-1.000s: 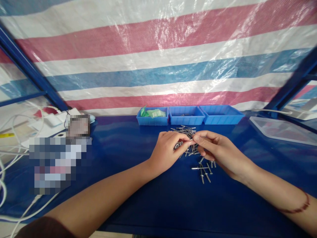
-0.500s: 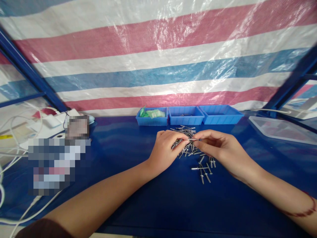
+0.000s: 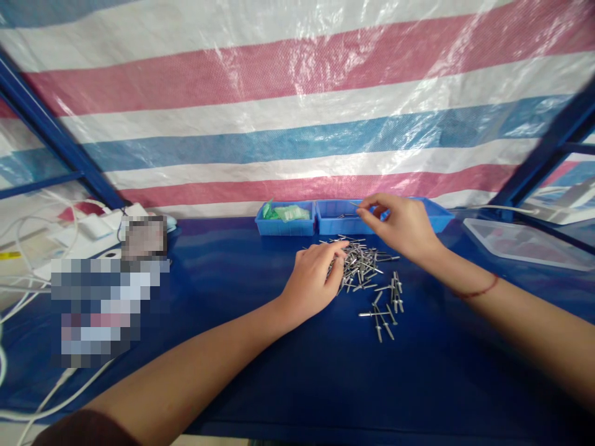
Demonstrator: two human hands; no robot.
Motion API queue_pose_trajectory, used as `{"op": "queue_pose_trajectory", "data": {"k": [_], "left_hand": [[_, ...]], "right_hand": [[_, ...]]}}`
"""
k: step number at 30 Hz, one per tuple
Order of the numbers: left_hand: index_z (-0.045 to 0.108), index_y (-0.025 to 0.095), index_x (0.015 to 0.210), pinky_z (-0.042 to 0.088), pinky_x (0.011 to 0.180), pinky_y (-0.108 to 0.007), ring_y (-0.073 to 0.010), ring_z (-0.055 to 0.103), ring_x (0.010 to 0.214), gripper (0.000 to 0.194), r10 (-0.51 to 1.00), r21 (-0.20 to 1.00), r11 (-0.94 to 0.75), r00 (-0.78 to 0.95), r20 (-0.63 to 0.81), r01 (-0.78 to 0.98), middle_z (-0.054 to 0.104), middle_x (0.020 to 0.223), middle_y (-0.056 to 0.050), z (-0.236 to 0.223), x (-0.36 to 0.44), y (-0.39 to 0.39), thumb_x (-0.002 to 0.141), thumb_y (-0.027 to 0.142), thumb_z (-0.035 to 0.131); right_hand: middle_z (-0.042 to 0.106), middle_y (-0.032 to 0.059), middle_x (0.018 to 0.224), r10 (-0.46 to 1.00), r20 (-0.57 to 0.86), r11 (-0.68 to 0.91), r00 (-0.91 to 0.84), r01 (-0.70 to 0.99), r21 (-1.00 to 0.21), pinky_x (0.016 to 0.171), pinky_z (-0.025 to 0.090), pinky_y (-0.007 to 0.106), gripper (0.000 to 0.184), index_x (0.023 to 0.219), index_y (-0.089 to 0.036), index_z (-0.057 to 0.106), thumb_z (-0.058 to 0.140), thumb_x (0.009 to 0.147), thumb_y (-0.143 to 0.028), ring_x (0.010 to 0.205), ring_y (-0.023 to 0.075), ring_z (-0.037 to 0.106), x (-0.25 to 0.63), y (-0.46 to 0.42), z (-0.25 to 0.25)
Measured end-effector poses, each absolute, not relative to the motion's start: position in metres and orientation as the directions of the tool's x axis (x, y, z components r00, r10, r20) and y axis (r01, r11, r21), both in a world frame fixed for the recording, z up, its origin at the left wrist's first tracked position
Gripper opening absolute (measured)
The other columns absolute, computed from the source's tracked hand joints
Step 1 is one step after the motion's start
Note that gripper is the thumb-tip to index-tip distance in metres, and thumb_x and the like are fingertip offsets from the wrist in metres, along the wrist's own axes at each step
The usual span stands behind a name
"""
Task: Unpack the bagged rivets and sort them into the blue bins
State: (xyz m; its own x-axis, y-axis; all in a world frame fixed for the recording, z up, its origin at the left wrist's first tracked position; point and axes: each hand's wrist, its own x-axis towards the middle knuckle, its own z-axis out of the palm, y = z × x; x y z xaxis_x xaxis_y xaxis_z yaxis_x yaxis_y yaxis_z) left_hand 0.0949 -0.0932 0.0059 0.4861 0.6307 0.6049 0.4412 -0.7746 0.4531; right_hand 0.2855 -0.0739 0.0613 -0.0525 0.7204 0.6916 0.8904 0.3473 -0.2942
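My right hand [image 3: 395, 223] is raised over the middle blue bin [image 3: 326, 225], pinching a thin blind rivet [image 3: 354, 204] between thumb and forefinger. A few rivets lie inside that bin. At the left side of a heap of silver blind rivets [image 3: 360, 266] rests my left hand [image 3: 313, 272], its thumb and forefinger a little apart and nothing visible between them; its other fingers are partly hidden. Several loose rivets [image 3: 383, 316] are scattered on the blue table in front of the heap.
Left of the middle bin stands a blue bin [image 3: 284, 230] with green packets; another blue bin [image 3: 439, 217] is partly behind my right hand. A clear plastic lid [image 3: 525, 244] lies at right. White cables and a power strip [image 3: 100, 226] are at left, beside a blurred-out patch.
My right hand has moved up and away from the left hand to the middle bin, taking a rivet along. My left hand stays by the heap, no longer touching that rivet.
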Motion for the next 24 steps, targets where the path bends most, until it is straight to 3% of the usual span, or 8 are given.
{"op": "queue_pose_trajectory", "data": {"k": [6,10,14,17,24], "left_hand": [[0.058,0.022,0.104,0.043,0.083,-0.036,-0.0178,0.061,0.095,0.026,0.65,0.427,-0.758,0.511,0.563,0.493,0.068,0.101,-0.002,0.009,0.095,-0.095,0.087,0.009,0.043],[0.058,0.022,0.103,0.042,0.081,-0.036,-0.0179,0.06,0.095,0.027,0.65,0.425,-0.758,0.519,0.555,0.495,0.068,0.101,-0.001,0.008,0.095,-0.095,0.085,0.008,0.043],[0.057,0.022,0.102,0.041,0.08,-0.035,-0.0175,0.061,0.094,0.028,0.649,0.429,-0.76,0.527,0.549,0.488,0.068,0.101,0.0,0.008,0.094,-0.094,0.085,0.006,0.043],[0.058,0.022,0.102,0.041,0.079,-0.035,-0.0174,0.061,0.093,0.028,0.648,0.427,-0.761,0.531,0.546,0.489,0.068,0.099,0.0,0.008,0.094,-0.094,0.084,0.005,0.044],[0.058,0.022,0.1,0.041,0.08,-0.034,-0.0176,0.06,0.094,0.025,0.655,0.433,-0.755,0.533,0.536,0.492,0.068,0.099,-0.001,0.008,0.096,-0.094,0.085,0.007,0.044]], "right_hand": [[0.071,0.0098,0.084,0.812,0.576,0.261,-0.092,0.94,-0.218,0.061,0.044,0.034,0.02,0.09,-0.016,0.066,0.053,0.081,-0.028,0.064,0.0204,0.062,0.294,-0.024,0.047],[0.069,0.0073,0.081,0.814,0.563,0.325,-0.143,0.915,-0.238,0.063,0.044,0.033,0.019,0.083,-0.019,0.064,0.048,0.082,-0.026,0.063,0.0182,0.059,0.295,-0.051,0.048],[0.065,0.0001,0.07,0.86,0.292,0.504,-0.419,0.791,-0.348,0.056,0.043,0.028,0.014,0.073,-0.022,0.063,0.049,0.073,-0.018,0.058,0.0137,0.056,0.304,-0.097,0.055],[0.065,-0.0007,0.071,0.832,0.094,0.539,-0.546,0.758,-0.366,0.057,0.044,0.027,0.013,0.073,-0.023,0.064,0.054,0.069,-0.015,0.061,0.0142,0.057,0.312,-0.12,0.056],[0.062,0.002,0.071,0.793,0.039,0.58,-0.608,0.734,-0.352,0.06,0.043,0.029,0.013,0.065,-0.022,0.062,0.054,0.076,-0.019,0.063,0.0158,0.058,0.319,-0.125,0.049]]}}
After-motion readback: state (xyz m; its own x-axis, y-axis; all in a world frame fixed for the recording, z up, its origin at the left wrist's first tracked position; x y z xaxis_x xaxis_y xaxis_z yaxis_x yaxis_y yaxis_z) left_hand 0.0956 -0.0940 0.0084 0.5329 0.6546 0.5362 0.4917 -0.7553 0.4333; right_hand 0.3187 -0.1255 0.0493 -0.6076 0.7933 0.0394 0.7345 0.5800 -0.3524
